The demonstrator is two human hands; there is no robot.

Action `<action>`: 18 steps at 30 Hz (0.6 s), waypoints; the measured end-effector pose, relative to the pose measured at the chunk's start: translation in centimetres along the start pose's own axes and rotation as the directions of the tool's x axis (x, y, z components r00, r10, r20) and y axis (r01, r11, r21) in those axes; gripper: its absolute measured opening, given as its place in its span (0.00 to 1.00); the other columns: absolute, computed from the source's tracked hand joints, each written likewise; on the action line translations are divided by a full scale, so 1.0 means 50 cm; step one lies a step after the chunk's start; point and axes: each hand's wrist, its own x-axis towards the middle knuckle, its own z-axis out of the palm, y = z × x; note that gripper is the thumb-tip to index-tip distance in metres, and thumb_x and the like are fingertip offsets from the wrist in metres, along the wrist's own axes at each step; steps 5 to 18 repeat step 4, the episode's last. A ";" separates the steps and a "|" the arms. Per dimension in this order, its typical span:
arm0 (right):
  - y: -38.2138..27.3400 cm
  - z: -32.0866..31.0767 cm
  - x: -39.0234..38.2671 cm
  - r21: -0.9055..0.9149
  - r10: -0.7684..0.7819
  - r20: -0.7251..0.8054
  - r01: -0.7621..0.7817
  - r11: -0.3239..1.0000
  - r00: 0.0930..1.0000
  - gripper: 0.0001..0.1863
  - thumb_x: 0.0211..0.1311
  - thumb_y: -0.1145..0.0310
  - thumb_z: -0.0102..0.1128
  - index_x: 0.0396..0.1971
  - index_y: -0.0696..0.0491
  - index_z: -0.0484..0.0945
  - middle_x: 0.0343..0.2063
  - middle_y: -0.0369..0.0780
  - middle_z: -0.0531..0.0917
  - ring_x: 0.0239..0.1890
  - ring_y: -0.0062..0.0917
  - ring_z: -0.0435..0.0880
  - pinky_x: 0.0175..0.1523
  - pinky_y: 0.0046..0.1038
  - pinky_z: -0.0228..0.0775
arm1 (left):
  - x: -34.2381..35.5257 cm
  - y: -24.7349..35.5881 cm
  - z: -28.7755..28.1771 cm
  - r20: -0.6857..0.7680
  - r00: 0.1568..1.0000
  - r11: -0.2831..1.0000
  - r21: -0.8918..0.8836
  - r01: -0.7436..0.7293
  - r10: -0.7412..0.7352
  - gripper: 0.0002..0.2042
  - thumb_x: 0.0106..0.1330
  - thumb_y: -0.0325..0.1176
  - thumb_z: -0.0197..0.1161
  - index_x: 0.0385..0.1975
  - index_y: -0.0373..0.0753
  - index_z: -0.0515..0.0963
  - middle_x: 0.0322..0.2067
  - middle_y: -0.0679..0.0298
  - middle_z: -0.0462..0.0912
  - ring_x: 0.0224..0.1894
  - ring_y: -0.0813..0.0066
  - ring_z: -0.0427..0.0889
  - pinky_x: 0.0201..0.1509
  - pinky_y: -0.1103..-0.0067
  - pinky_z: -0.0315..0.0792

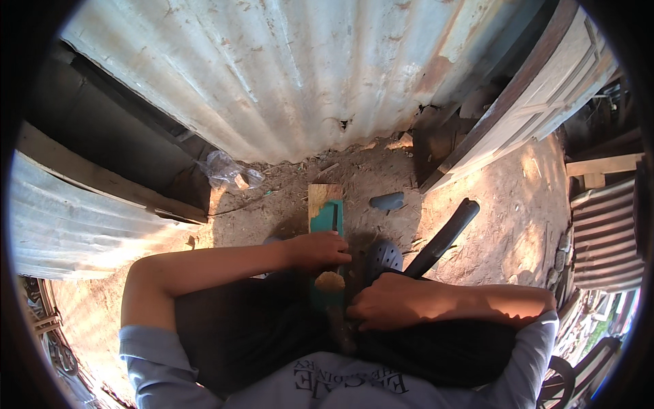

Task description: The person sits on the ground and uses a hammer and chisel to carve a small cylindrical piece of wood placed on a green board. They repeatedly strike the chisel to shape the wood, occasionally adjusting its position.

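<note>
A wooden board (325, 204), partly painted green with a bare far end, lies lengthwise between my feet. My left hand (320, 251) rests over it, fingers curled. A thin dark strip (334, 218) shows just beyond these fingers; what they grip is hidden. Nearer to me is a thick piece of wood (330, 281) with a pale, rough end. My right hand (375, 300) is closed beside it, close to my lap, its grip hidden. From behind the right wrist a long, dark, slightly curved shaft (443, 238) sticks out to the far right; whether I hold it cannot be told.
A grey clog (385, 258) is on my right foot. Beyond it, a dark flat piece (387, 201) lies on the dirt floor (490, 252). Corrugated metal sheets (272, 75) stand ahead, a wooden panel (524, 95) leans at right, and clear plastic (228, 170) lies far left.
</note>
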 end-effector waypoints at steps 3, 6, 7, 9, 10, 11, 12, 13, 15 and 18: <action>-0.004 0.009 0.025 -0.095 0.049 0.178 -0.033 0.995 0.983 0.11 0.62 0.60 0.52 0.36 0.52 0.74 0.32 0.46 0.81 0.38 0.41 0.83 0.37 0.38 0.75 | -0.011 0.001 0.030 0.006 1.000 0.999 0.048 -0.004 0.004 0.16 0.51 0.25 0.60 0.42 0.40 0.73 0.39 0.57 0.74 0.50 0.60 0.73 0.67 0.60 0.56; 0.002 0.015 0.031 -0.125 0.058 0.229 -0.030 0.992 0.972 0.11 0.62 0.60 0.53 0.36 0.51 0.74 0.34 0.47 0.81 0.40 0.41 0.82 0.38 0.38 0.75 | -0.012 -0.001 0.040 0.012 1.000 0.997 0.073 -0.009 0.008 0.16 0.51 0.26 0.61 0.43 0.40 0.73 0.40 0.56 0.73 0.52 0.60 0.73 0.69 0.58 0.54; 0.002 0.015 0.031 -0.125 0.058 0.229 -0.030 0.992 0.972 0.11 0.62 0.60 0.53 0.36 0.51 0.74 0.34 0.47 0.81 0.40 0.41 0.82 0.38 0.38 0.75 | -0.012 -0.001 0.040 0.012 1.000 0.997 0.073 -0.009 0.008 0.16 0.51 0.26 0.61 0.43 0.40 0.73 0.40 0.56 0.73 0.52 0.60 0.73 0.69 0.58 0.54; 0.002 0.015 0.031 -0.125 0.058 0.229 -0.030 0.992 0.972 0.11 0.62 0.60 0.53 0.36 0.51 0.74 0.34 0.47 0.81 0.40 0.41 0.82 0.38 0.38 0.75 | -0.012 -0.001 0.040 0.012 1.000 0.997 0.073 -0.009 0.008 0.16 0.51 0.26 0.61 0.43 0.40 0.73 0.40 0.56 0.73 0.52 0.60 0.73 0.69 0.58 0.54; 0.002 0.015 0.031 -0.125 0.058 0.229 -0.030 0.992 0.972 0.11 0.62 0.60 0.53 0.36 0.51 0.74 0.34 0.47 0.81 0.40 0.41 0.82 0.38 0.38 0.75 | -0.012 -0.001 0.040 0.012 1.000 0.997 0.073 -0.009 0.008 0.16 0.51 0.26 0.61 0.43 0.40 0.73 0.40 0.56 0.73 0.52 0.60 0.73 0.69 0.58 0.54; 0.002 0.015 0.031 -0.125 0.058 0.229 -0.030 0.992 0.972 0.11 0.62 0.60 0.53 0.36 0.51 0.74 0.34 0.47 0.81 0.40 0.41 0.82 0.38 0.38 0.75 | -0.012 -0.001 0.040 0.012 1.000 0.997 0.073 -0.009 0.008 0.16 0.51 0.26 0.61 0.43 0.40 0.73 0.40 0.56 0.73 0.52 0.60 0.73 0.69 0.58 0.54; 0.002 0.015 0.031 -0.125 0.058 0.229 -0.030 0.992 0.972 0.11 0.62 0.60 0.53 0.36 0.51 0.74 0.34 0.47 0.81 0.40 0.41 0.82 0.38 0.38 0.75 | -0.012 -0.001 0.040 0.012 1.000 0.997 0.073 -0.009 0.008 0.16 0.51 0.26 0.61 0.43 0.40 0.73 0.40 0.56 0.73 0.52 0.60 0.73 0.69 0.58 0.54; 0.002 0.015 0.031 -0.125 0.058 0.229 -0.030 0.992 0.972 0.11 0.62 0.60 0.53 0.36 0.51 0.74 0.34 0.47 0.81 0.40 0.41 0.82 0.38 0.38 0.75 | -0.012 -0.001 0.040 0.012 1.000 0.997 0.073 -0.009 0.008 0.16 0.51 0.26 0.61 0.43 0.40 0.73 0.40 0.56 0.73 0.52 0.60 0.73 0.69 0.58 0.54; 0.002 0.015 0.031 -0.125 0.058 0.229 -0.030 0.992 0.972 0.11 0.62 0.60 0.53 0.36 0.51 0.74 0.34 0.47 0.81 0.40 0.41 0.82 0.38 0.38 0.75 | -0.012 -0.001 0.040 0.012 1.000 0.997 0.073 -0.009 0.008 0.16 0.51 0.26 0.61 0.43 0.40 0.73 0.40 0.56 0.73 0.52 0.60 0.73 0.69 0.58 0.54; 0.002 0.015 0.031 -0.125 0.058 0.229 -0.030 0.992 0.972 0.11 0.62 0.60 0.53 0.36 0.51 0.74 0.34 0.47 0.81 0.40 0.41 0.82 0.38 0.38 0.75 | -0.012 -0.001 0.040 0.012 1.000 0.997 0.073 -0.009 0.008 0.16 0.51 0.26 0.61 0.43 0.40 0.73 0.40 0.56 0.73 0.52 0.60 0.73 0.69 0.58 0.54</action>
